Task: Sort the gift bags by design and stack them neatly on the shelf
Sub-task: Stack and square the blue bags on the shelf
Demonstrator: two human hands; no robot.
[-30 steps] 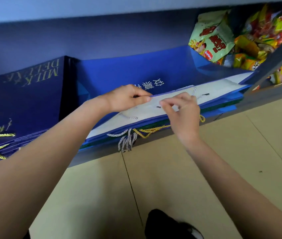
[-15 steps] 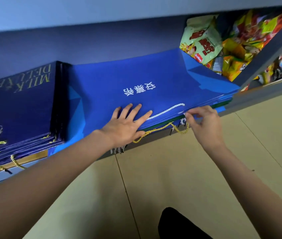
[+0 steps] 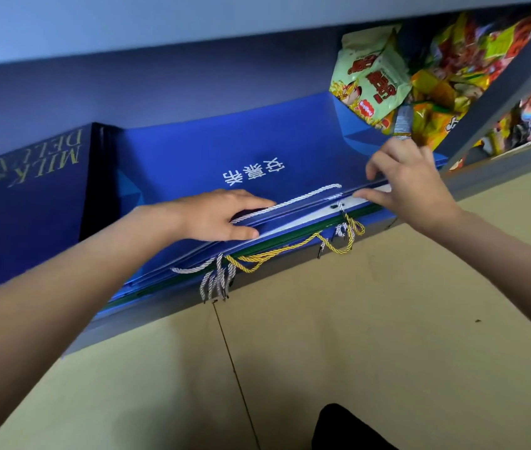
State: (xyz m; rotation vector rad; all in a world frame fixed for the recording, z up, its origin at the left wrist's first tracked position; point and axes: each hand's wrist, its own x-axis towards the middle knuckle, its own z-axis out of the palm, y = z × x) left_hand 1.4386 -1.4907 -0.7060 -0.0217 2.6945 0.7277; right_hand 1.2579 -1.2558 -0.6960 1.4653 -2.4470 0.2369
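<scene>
Blue gift bag (image 3: 225, 151) lies flat atop the stack on shelf (image 3: 173, 306). Left hand (image 3: 218, 216) grips its front edge w/ fingers curled over, thumb under. Right hand (image 3: 410, 186) pinches the edge at the right corner. Navy bags (image 3: 30, 196) left of it, snack packs (image 3: 374, 76) behind-right.

The navy bag stack (image 3: 27, 203) is getting cut off at the left edge, and the lower bags under the blue gift bag (image 3: 225, 151) are mostly hiding, so their designs are probably unreadable.
</scene>
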